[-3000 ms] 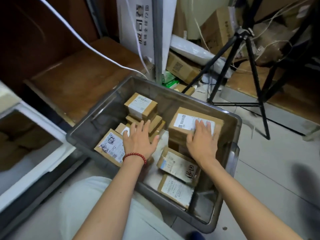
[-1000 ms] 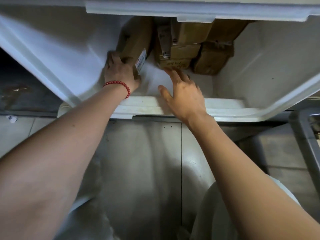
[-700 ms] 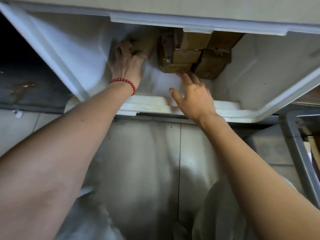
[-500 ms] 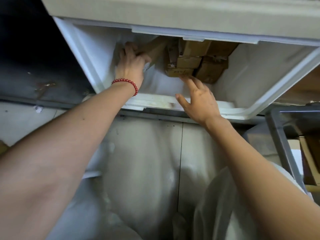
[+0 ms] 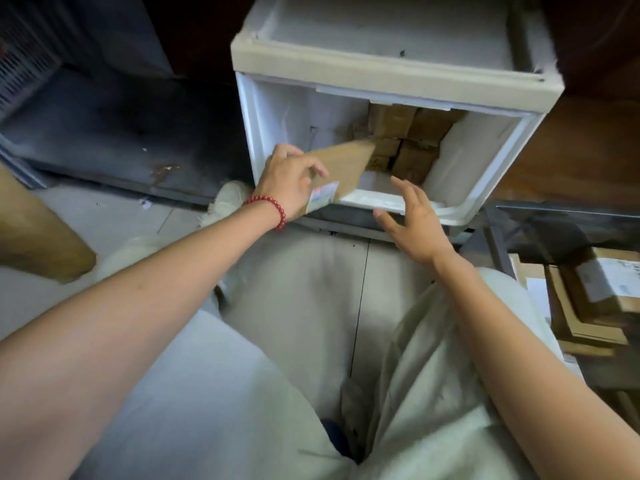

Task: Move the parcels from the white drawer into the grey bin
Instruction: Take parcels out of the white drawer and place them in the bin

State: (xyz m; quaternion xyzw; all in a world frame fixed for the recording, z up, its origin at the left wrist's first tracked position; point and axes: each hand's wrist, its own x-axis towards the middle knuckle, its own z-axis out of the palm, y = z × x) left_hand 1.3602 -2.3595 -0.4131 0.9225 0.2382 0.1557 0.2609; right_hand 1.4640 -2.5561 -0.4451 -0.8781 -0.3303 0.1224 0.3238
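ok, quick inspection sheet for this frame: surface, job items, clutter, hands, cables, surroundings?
Surface: grey tiled floor; small scraps near the dark panel.
Job's things: white drawer pulled open; stacked parcels at its back; one flat parcel tilted over its front left; grey bin at right, boxes inside.
Clutter: brown object at the left edge, unclear what.
Hands: left hand grips the flat parcel; right hand open, holding nothing, by the drawer's front rim.
Cables: nothing seen.
Surroundings: vent grille top left; wooden surface at right.
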